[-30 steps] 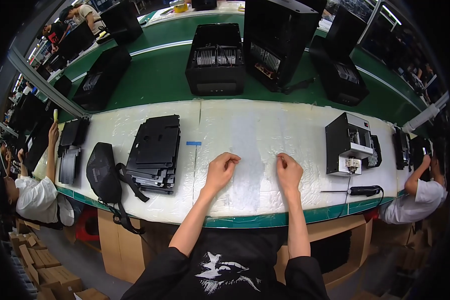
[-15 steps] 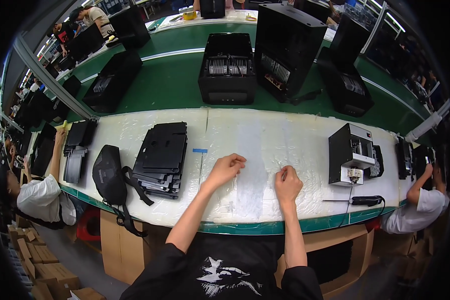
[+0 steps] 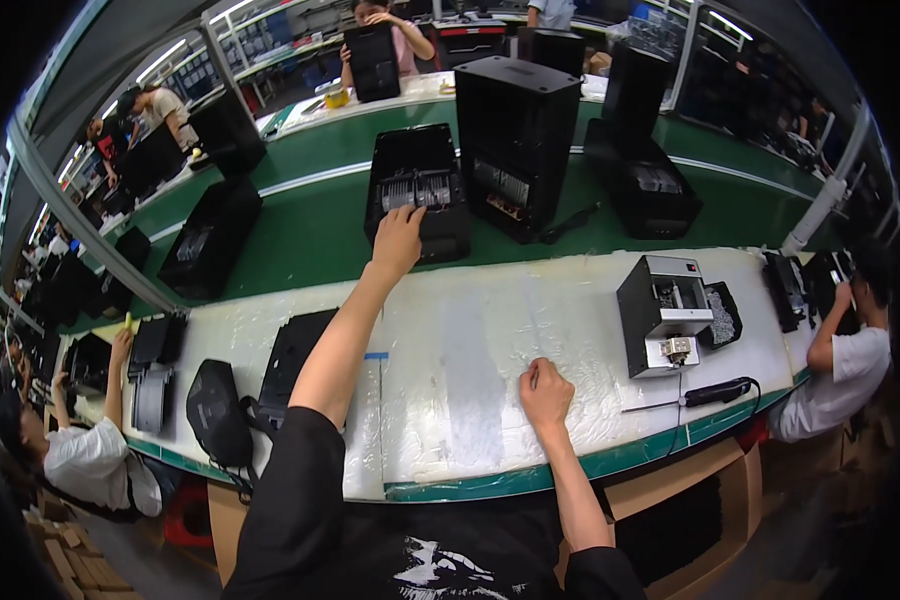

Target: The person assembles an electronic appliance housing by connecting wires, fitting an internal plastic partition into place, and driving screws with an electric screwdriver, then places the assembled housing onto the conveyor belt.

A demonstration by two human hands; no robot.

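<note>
The left hand (image 3: 400, 238) reaches far across the bench (image 3: 420, 390) to an open black case (image 3: 446, 226) on the green belt (image 3: 300, 225), its fingers bent over the near part of the case, just in front of the silver fins (image 3: 432, 188); whether they are apart or clamped on it cannot be told. The right hand (image 3: 547, 392) is over the near middle of the bench, well apart from the left, its fingers loosely curled; whether the tips meet cannot be seen. Just right of the open case, a tall black case (image 3: 520, 120) stands upright on the belt. On the bench's right side are a machine (image 3: 660, 315), a dark tray (image 3: 722, 318) of small pieces beside it, and, nearer, a screwdriver (image 3: 715, 391). On the left, black panels (image 3: 295, 345) lie partly hidden behind the left arm, with a black bag (image 3: 215, 410) just left of them.
</note>
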